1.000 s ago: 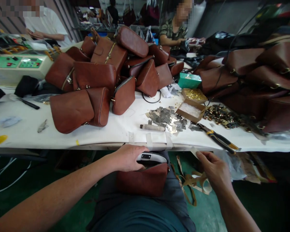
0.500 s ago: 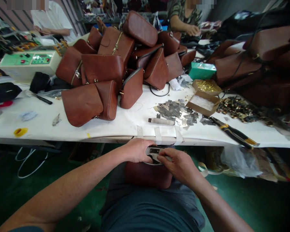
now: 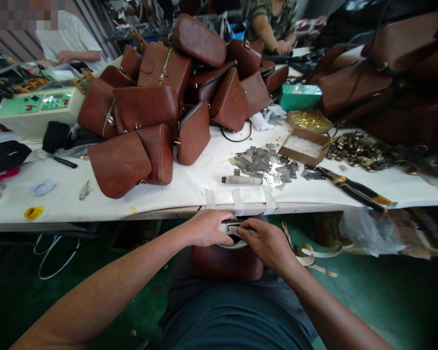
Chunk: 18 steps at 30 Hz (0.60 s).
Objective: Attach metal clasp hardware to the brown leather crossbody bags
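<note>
A reddish-brown leather bag (image 3: 226, 265) rests on my lap below the table edge, its light-lined opening facing up. My left hand (image 3: 209, 228) grips the left side of the opening, thumb and fingers closed on the rim. On the right side, my right hand (image 3: 264, 240) pinches a pale strip or flap of the lining at the mouth. A small dark slot shows between the hands. The inside of the bag is mostly hidden by my fingers.
Brown bags (image 3: 146, 109) are piled on the white table (image 3: 190, 189). Metal plates (image 3: 266, 163), a wrapped tool (image 3: 242, 180), pliers (image 3: 354, 189) and small boxes (image 3: 302, 146) lie right of them. Two people sit across the table.
My right fingers have shifted slightly at the opening, and a pale strip now partly covers the metal-edged slot seen before. The view has turned slightly. My left hand keeps its hold.
</note>
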{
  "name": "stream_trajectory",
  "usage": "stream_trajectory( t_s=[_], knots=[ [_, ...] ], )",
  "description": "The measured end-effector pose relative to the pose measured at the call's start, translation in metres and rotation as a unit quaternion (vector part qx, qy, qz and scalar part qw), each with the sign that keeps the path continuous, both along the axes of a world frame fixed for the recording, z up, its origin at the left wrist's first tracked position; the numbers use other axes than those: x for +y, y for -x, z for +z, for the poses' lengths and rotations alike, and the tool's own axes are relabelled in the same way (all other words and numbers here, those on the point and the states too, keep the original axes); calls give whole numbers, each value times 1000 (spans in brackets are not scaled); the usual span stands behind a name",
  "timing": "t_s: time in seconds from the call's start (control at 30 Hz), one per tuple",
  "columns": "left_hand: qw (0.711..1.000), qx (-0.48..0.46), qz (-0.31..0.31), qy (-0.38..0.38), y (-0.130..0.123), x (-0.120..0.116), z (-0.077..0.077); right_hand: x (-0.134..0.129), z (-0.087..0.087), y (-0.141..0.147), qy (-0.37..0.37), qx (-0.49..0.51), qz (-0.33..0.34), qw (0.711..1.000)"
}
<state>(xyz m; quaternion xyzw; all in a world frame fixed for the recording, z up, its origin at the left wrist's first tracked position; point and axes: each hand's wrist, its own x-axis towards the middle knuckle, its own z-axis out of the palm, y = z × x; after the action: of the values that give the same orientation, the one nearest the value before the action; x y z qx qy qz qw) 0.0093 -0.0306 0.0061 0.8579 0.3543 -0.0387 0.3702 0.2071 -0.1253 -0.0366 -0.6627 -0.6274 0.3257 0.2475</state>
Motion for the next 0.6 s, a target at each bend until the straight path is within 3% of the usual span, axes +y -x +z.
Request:
stream_trajectory(
  t_s=[0.17, 0.33, 0.6],
  knots=[
    [1000, -4, 17, -25, -8, -1, -2, -4, -5, 8, -34, -47, -35, 998],
    [993, 53, 2, -105, -20, -2, -4, -9, -3, 11, -41, -68, -61, 995],
    [994, 39, 5, -98, -24, -7, -3, -13, 8, -6, -36, -77, -15, 996]
  ],
)
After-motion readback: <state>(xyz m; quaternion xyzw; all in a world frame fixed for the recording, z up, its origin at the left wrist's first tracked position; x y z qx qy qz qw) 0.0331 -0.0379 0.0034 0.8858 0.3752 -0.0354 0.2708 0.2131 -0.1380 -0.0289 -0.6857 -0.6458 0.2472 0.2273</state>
